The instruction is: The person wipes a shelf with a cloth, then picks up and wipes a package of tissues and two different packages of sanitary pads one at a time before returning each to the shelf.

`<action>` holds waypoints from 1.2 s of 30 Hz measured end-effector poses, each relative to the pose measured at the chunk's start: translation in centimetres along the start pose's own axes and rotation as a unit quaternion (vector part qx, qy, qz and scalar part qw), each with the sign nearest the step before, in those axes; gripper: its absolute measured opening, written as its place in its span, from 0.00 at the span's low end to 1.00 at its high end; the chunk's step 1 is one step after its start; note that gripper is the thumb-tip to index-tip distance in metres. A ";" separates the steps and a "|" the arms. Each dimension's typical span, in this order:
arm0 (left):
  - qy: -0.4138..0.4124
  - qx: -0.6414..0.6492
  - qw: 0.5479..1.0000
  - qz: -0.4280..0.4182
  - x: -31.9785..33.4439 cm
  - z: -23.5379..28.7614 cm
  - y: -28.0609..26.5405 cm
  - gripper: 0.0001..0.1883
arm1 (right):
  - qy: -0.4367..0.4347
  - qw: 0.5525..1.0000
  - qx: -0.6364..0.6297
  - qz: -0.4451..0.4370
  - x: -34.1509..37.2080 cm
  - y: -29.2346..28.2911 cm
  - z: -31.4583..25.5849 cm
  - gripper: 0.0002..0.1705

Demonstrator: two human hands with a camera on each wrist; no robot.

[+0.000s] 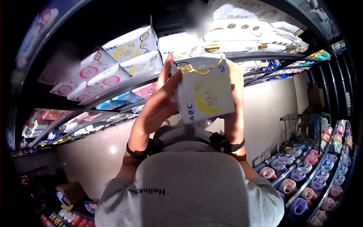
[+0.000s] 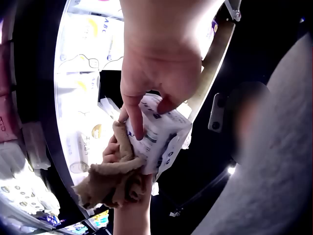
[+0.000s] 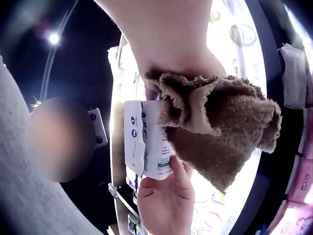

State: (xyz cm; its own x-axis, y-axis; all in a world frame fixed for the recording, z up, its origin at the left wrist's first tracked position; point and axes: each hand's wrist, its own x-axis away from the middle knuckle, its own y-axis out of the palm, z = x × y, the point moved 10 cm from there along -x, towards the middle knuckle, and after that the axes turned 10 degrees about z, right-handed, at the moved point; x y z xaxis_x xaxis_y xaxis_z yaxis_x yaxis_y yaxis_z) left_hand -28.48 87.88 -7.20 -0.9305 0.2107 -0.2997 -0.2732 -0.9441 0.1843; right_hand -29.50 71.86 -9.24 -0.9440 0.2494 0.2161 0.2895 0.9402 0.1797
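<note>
Both hands hold up a white pack of sanitary pads point(image 1: 206, 90) with a yellow crescent, "KMS" and "ABC" on its front. My left hand point(image 1: 160, 104) grips one side; in the left wrist view its thumb and fingers spread over that end of the pack point(image 2: 156, 134). On the opposite side is my right hand point(image 1: 235, 109), which also holds a fuzzy brown cloth point(image 3: 220, 127) against the pack. That cloth hides most of the right fingers in the right wrist view. Behind the pack, a beige part of the cloth point(image 1: 235, 73) shows in the head view.
Similar white packs point(image 1: 130, 49) are stacked on the lit shelf ahead, beside pink-marked packs point(image 1: 90, 70). Lower shelves point(image 1: 113, 117) hold more packets. Rows of detergent bottles point(image 1: 298, 174) stand to the right, and a cardboard box point(image 1: 72, 193) is at lower left.
</note>
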 end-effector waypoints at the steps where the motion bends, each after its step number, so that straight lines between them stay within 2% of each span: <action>1: -0.034 0.100 0.994 -0.008 0.1 0.1 0.3 0.38 | 0.002 1.000 -0.002 -0.011 -0.4 -0.1 0.4 0.30; 2: -0.012 0.081 0.997 -0.009 0.1 0.8 0.3 0.38 | 0.000 0.998 -0.029 -0.049 -1.0 0.5 0.5 0.25; 3: 0.009 0.061 0.998 -0.010 -0.1 1.5 0.3 0.39 | -0.006 0.998 -0.035 -0.054 -2.0 0.5 1.1 0.25; 4: 0.074 0.023 0.997 0.004 -0.2 2.5 0.1 0.38 | -0.040 0.992 -0.072 -0.091 -2.8 1.0 1.3 0.24; 5: 0.138 -0.016 0.990 0.018 -0.2 3.6 -0.1 0.37 | -0.073 0.983 -0.109 -0.129 -3.2 1.5 1.0 0.29; 6: 0.228 -0.102 0.967 0.039 -0.1 5.4 0.5 0.37 | -0.064 0.992 -0.083 -0.077 -3.6 0.9 1.5 0.31; 7: 0.207 -0.107 0.971 0.060 -0.3 6.4 0.6 0.37 | -0.066 0.991 -0.086 -0.084 -3.8 1.1 1.7 0.31; 9: 0.216 -0.251 0.942 0.047 -0.9 7.0 0.9 0.42 | -0.119 0.983 -0.114 -0.079 -4.3 1.1 0.8 0.27; 10: 0.203 -0.291 0.933 0.063 -1.3 7.4 0.9 0.47 | -0.124 0.987 -0.083 -0.063 -4.4 1.2 -0.2 0.25; 11: 0.189 -0.329 0.922 0.080 -1.6 7.8 0.8 0.53 | -0.162 0.985 0.058 -0.011 -4.9 0.5 -0.7 0.21; 12: 0.235 -0.296 0.923 0.069 -1.8 8.8 1.3 0.58 | -0.155 0.987 0.049 -0.020 -5.5 0.3 -0.7 0.20; 13: 0.239 -0.318 0.913 0.089 -2.1 9.9 1.3 0.56 | -0.146 0.988 0.039 -0.029 -5.5 0.7 -1.5 0.19; 14: 0.232 -0.376 0.895 0.060 -2.6 10.8 2.0 0.54 | -0.093 0.987 -0.046 -0.121 -4.3 1.7 -2.8 0.17; 15: 0.221 -0.432 0.874 0.036 -3.1 11.5 2.5 0.53 | -0.373 0.911 0.168 -0.050 -5.4 -0.2 -3.8 0.15; 17: 0.201 -0.396 0.896 -0.007 -4.2 12.7 3.4 0.45 | -0.218 0.974 -0.023 -0.055 -7.4 -1.6 -1.2 0.14; 19: 0.226 -0.423 0.873 -0.090 -5.1 12.4 4.4 0.43 | -0.287 0.956 0.065 -0.001 -7.6 -3.1 -1.9 0.14; 22: 0.300 -0.465 0.816 -0.166 -5.7 13.4 5.4 0.39 | -0.245 0.969 0.023 0.019 -7.8 -3.9 -1.6 0.17; 23: 0.327 -0.479 0.795 -0.178 -6.1 13.4 5.2 0.38 | -0.223 0.975 0.002 -0.004 -7.7 -3.6 -1.4 0.17; 25: 0.329 -0.460 0.794 -0.224 -6.9 14.7 5.0 0.36 | -0.215 0.976 -0.015 0.001 -6.9 -3.3 -1.7 0.17; 27: 0.296 -0.397 0.840 -0.222 -8.0 15.0 4.0 0.37 | -0.208 0.978 -0.026 -0.002 -7.2 -3.2 -0.9 0.18; 28: 0.281 -0.388 0.850 -0.217 -8.4 15.2 3.6 0.37 | -0.223 0.975 -0.012 -0.013 -7.4 -3.1 -0.6 0.18; 29: 0.295 -0.392 0.842 -0.223 -8.5 15.2 3.4 0.37 | -0.237 0.971 0.001 -0.024 -7.4 -2.9 -0.4 0.18; 31: 0.306 -0.338 0.863 -0.217 -8.0 15.7 3.7 0.37 | -0.202 0.978 -0.039 -0.035 -7.1 -2.4 -0.2 0.17; 36: 0.335 -0.378 0.836 -0.213 -8.4 14.8 3.4 0.35 | -0.219 0.972 -0.024 -0.076 -6.1 -1.6 -0.7 0.17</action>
State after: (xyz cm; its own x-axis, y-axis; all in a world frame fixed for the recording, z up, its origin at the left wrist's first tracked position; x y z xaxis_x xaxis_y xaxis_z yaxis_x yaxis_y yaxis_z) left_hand -25.20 86.69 9.76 -0.3731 0.6188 -0.6913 -0.0764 -0.7631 -0.6418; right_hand -24.11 68.65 -10.22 -0.9502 0.1937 -0.2443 0.1389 0.9645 0.2245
